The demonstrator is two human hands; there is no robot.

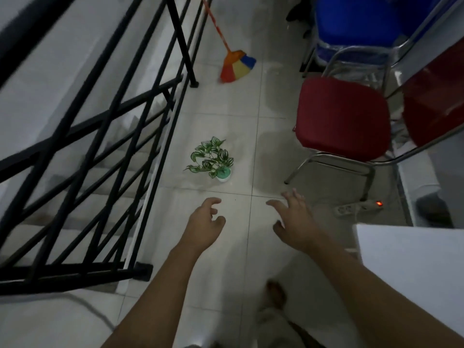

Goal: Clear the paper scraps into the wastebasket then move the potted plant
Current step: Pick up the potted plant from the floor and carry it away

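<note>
Tiled floor (271,151) w/ black stair railing (105,136) at left, red chair (342,119) at right. Potted plant (213,159) stands on floor btwn them. Left hand (203,226) & right hand (295,222) hover near plant, apart from it; fingers spread, empty.

Both forearms bare, no sleeves in view. Left hand (204,222) and right hand (292,222): no rings, watch, bands or gloves visible. One bare foot (276,295) below, light trouser fabric beside it, blurred.
</note>
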